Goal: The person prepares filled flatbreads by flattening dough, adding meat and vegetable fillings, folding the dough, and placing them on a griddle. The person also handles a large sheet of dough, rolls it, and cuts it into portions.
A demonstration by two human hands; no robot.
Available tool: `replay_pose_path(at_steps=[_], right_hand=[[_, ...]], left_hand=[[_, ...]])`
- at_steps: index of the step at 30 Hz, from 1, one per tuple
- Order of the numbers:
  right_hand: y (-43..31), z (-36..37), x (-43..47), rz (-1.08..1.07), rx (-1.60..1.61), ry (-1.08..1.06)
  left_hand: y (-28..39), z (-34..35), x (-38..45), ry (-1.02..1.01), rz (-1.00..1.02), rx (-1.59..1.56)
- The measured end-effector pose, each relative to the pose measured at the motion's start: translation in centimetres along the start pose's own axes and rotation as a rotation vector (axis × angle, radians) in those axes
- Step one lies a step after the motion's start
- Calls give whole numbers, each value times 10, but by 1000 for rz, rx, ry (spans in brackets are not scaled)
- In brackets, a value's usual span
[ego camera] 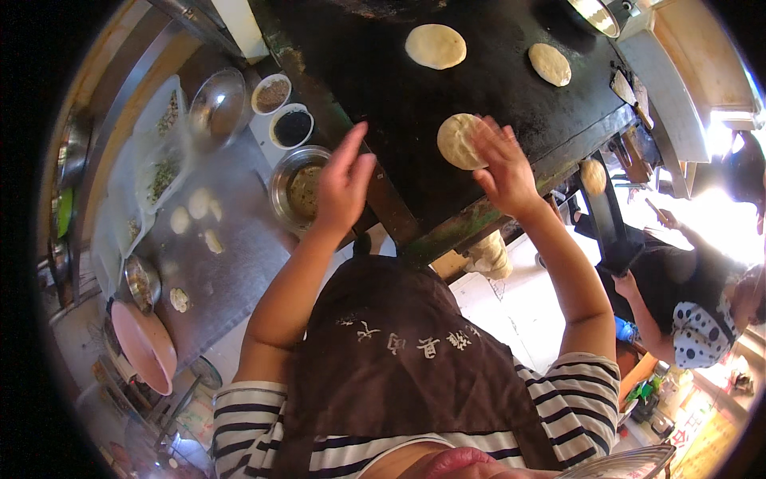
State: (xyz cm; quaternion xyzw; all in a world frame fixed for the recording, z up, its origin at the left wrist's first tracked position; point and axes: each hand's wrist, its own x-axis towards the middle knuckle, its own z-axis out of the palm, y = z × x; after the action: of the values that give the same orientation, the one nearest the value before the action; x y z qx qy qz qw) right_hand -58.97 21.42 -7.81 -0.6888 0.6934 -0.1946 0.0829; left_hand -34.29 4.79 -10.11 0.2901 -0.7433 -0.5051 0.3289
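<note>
My right hand (505, 164) lies over the right side of a round, flat piece of dough (459, 142) on the black griddle (383, 78). Its fingers look slightly blurred and are not closed around the dough. My left hand (344, 185) is raised beside the griddle's left edge, thumb apart from the fingers, holding nothing. It partly covers a metal bowl (281, 188) with a speckled liquid inside. Farther up the griddle are another pale dough round (435, 47) and a smaller oval one (549, 64).
Left of me, a metal worktop (239, 257) carries several dough lumps (198, 203), a steel bowl (218, 108) and a pink basin (143, 347). Cups of dark paste (291, 127) and brown seasoning (271, 94) line the griddle. A scraper (628, 96) rests at right, near another person (670, 275).
</note>
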Motion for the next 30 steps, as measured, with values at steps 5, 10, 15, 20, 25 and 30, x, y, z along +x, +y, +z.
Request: replay_pose_path(at_steps=[5, 10, 15, 20, 25, 30], right_hand=[[12, 20, 7, -75, 61, -185], [12, 30, 29, -8, 39, -116], [47, 40, 28, 92, -50, 106], [27, 18, 32, 165, 71, 250], [9, 14, 7, 129, -143, 335], [4, 32, -17, 15, -40, -146]], left_hand=[[-124, -106, -80, 541, -371, 60], [-139, -124, -107, 294, -597, 928], [-128, -112, -105, 334, -590, 839], [-163, -145, -152, 530, -453, 470], [-154, -172, -184, 505, -387, 411], [-114, -169, -167, 491, -350, 332]])
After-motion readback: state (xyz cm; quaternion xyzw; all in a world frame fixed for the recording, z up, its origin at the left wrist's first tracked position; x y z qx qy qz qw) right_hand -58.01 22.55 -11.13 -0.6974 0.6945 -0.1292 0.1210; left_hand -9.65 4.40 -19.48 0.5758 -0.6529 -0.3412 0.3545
